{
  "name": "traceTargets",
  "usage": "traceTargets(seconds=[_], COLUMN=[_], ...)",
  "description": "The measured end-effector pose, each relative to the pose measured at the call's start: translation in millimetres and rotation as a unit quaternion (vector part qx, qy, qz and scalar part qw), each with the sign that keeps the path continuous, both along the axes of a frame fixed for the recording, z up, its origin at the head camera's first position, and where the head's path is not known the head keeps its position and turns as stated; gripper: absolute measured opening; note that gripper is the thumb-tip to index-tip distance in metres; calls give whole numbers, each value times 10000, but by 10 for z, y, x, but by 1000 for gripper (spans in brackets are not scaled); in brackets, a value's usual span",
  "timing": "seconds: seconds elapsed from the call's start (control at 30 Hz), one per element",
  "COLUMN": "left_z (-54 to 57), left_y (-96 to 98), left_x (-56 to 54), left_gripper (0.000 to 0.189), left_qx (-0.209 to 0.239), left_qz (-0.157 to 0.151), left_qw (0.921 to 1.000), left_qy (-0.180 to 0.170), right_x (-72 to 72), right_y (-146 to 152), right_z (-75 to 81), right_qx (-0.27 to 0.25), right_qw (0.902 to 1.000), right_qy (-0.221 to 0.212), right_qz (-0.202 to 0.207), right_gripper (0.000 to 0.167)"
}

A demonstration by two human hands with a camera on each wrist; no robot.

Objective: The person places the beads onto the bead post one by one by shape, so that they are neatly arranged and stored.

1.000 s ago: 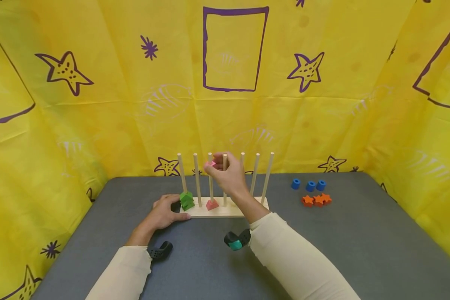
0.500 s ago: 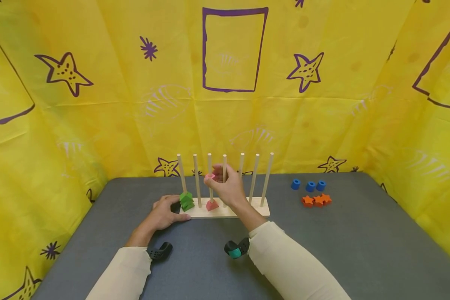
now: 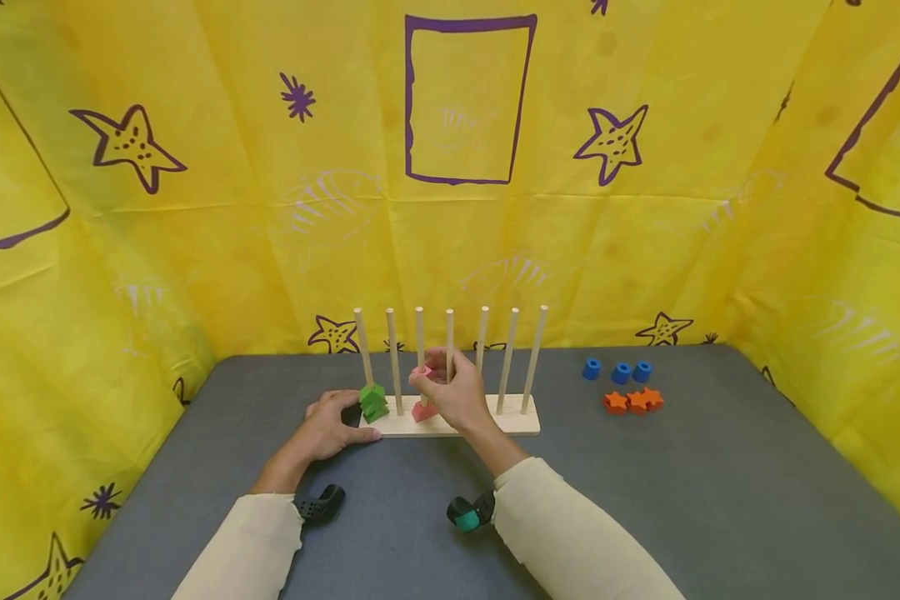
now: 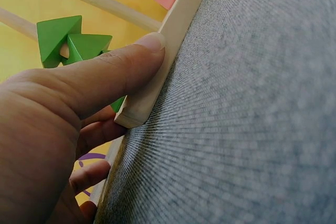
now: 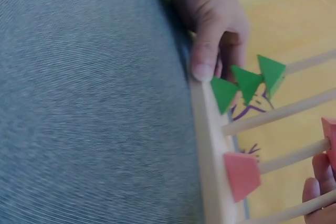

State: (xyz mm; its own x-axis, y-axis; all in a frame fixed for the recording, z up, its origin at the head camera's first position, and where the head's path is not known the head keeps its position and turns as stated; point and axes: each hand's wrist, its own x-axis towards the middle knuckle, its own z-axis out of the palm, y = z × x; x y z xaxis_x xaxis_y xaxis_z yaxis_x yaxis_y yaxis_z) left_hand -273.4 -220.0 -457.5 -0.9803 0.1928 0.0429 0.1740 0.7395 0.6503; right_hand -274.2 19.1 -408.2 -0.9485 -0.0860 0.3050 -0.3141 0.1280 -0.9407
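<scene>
Right hand (image 3: 461, 392): forearm angled forward and leftward above the desk (image 3: 405, 542), thumb on the near side, fingers curled on the far side, one peg rising between them. Its grip is pinched on the upper pink block (image 3: 421, 372). That block is threaded around the third peg (image 3: 421, 337) from the base's left end, below the peg's tip and apart from the lower pink block (image 5: 242, 176), which sits around the same peg, down at the base (image 3: 405, 427).

Left hand (image 3: 326, 427): forearm angled forward and to the right. Its grip is on the base's left end, thumb pressed on the front edge, fingers wrapped around the end, just beside the green blocks (image 3: 373, 402).

Base: one, set toward the desk's back edge, about midway between the side edges.

Count as follows. Pegs (image 3: 535, 360): seven, in one row along the base. Green blocks: three, triangular, stacked around the leftmost peg and turned at differing angles. Pink blocks: two, both around the third peg. Blue cylinders (image 3: 622, 372): three, near the desk's back right corner, two close together and one a little to their left. Orange stars (image 3: 636, 402): three, bunched in a row just in front of the cylinders, farther from the back edge.

Yellow cloth (image 3: 487, 242) hangs behind the back edge.
</scene>
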Motion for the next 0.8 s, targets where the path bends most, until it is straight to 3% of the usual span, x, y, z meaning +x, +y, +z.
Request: traceTargets(seconds=[0.13,0.33,0.47,0.7,0.8], left_z=[-6,3,6,-5,-4], left_y=[3,12,12,3,7], left_x=[-3,-3,1,-5,-7], left_gripper=[80,80,80,81,81], left_qx=[14,14,-11,-6,-5], left_qz=[9,45,54,89,65], left_qw=[10000,10000,10000,10000,10000], left_qy=[0,-13,17,-32,-18], right_x=[29,246,283,4,13], right_y=[-11,-26,-24,-14,-16], right_z=[-59,133,139,-309,-336], right_qx=[-37,34,106,287,324], right_qw=[10000,9999,9999,9993,9990], right_qy=[-51,-149,-124,-228,-261], right_qz=[-19,-39,-34,-108,-158], right_gripper=[43,39,38,44,43])
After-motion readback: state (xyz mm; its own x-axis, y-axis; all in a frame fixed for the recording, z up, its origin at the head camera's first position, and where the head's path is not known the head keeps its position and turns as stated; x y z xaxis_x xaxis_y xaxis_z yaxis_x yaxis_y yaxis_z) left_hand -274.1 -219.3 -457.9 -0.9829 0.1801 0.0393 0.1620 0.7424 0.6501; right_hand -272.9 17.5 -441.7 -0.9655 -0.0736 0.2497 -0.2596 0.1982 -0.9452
